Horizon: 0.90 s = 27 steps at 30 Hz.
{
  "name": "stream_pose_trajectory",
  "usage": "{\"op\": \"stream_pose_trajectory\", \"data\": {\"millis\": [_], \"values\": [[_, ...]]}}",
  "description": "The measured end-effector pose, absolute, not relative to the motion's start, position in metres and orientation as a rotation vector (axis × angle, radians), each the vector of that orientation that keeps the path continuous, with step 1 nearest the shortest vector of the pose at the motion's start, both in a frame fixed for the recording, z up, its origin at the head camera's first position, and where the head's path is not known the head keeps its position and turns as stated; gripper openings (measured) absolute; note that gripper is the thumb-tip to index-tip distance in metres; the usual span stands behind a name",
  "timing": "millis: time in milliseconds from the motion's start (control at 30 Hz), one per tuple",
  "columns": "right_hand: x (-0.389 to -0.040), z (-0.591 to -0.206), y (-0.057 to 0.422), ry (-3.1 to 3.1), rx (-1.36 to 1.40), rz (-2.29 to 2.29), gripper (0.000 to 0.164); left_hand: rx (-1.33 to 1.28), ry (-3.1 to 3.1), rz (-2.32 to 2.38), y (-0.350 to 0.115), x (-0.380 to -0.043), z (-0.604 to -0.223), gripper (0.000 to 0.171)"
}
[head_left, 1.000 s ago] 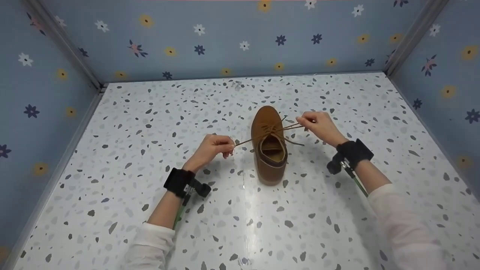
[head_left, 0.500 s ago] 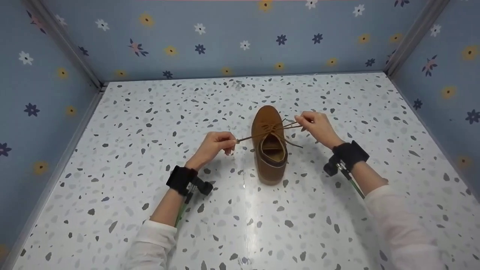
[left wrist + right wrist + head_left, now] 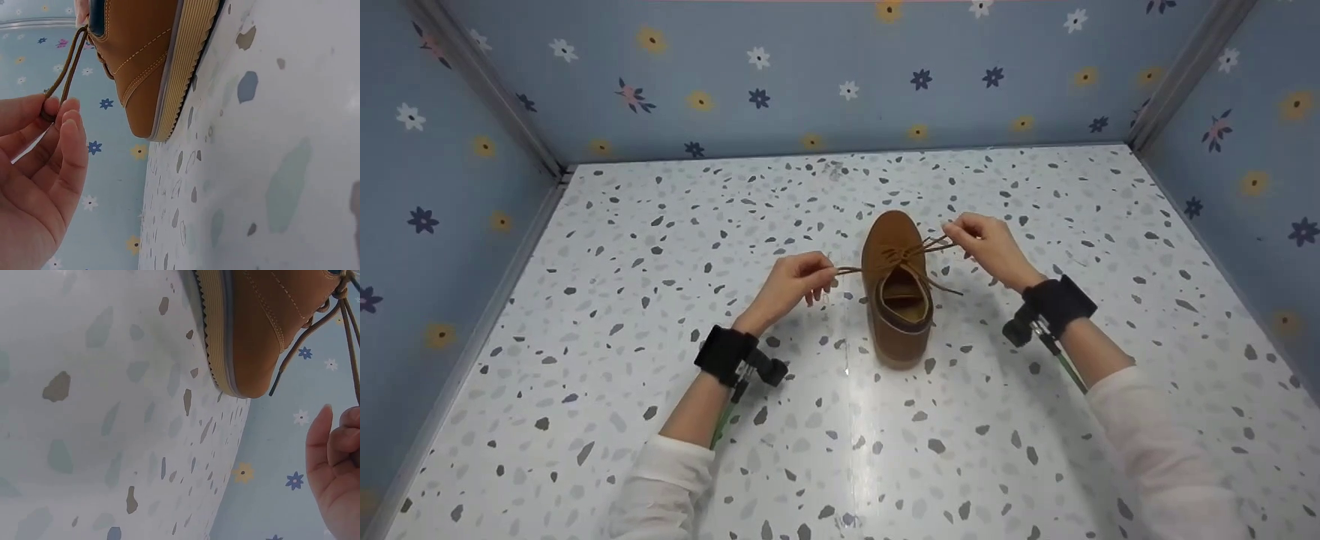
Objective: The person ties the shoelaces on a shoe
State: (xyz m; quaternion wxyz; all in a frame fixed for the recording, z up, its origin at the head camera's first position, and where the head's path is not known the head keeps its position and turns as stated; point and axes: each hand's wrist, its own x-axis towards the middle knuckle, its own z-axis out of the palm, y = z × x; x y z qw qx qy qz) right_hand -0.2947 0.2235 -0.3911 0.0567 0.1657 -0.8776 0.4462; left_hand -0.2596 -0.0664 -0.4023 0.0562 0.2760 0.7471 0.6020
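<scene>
A brown lace-up shoe [image 3: 900, 346] stands on the speckled surface, its toe pointing away from me. My left hand [image 3: 795, 283] is left of the shoe and pinches a loop of shoelace [image 3: 72, 67] between thumb and fingers. To the shoe's right, my right hand [image 3: 992, 247] pinches another doubled strand of the lace [image 3: 351, 343]. Both strands run to a knot [image 3: 901, 257] over the tongue. One loose lace end [image 3: 945, 288] hangs at the shoe's right side; another tip hangs toward the toe in the right wrist view. The right fingertips are partly cut off there.
The white speckled surface [image 3: 780, 465] spreads around the shoe. Blue flowered panels [image 3: 802, 75] close off the back and both sides. Each wrist wears a black strap with a small camera [image 3: 727, 356] and a green cable.
My left hand has moved up and slightly right, nearer the shoe. My right hand has shifted a little up and left. The shoe stays in place, and both hands keep their pinch.
</scene>
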Motion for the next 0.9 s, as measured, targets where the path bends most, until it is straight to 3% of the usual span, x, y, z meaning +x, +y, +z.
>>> {"op": "stream_pose_trajectory", "data": {"millis": [300,467,767,900], "values": [[-0.294,-0.393,0.22,-2.68,0.538,1.362,0.021,0.815,2.433,1.721,-0.067,-0.267,-0.42,0.016],[-0.289,-0.388,0.214,-2.648,0.572,1.343,0.027,0.835,2.505,1.71,-0.064,-0.273,-0.426,0.012],[-0.293,-0.39,0.214,-2.64,0.623,1.184,0.035,0.818,2.752,1.586,-0.025,-0.277,-0.404,0.019],[-0.293,-0.393,0.213,-2.627,0.749,1.151,0.025,0.785,2.822,1.431,-0.003,-0.277,-0.39,0.025]]}}
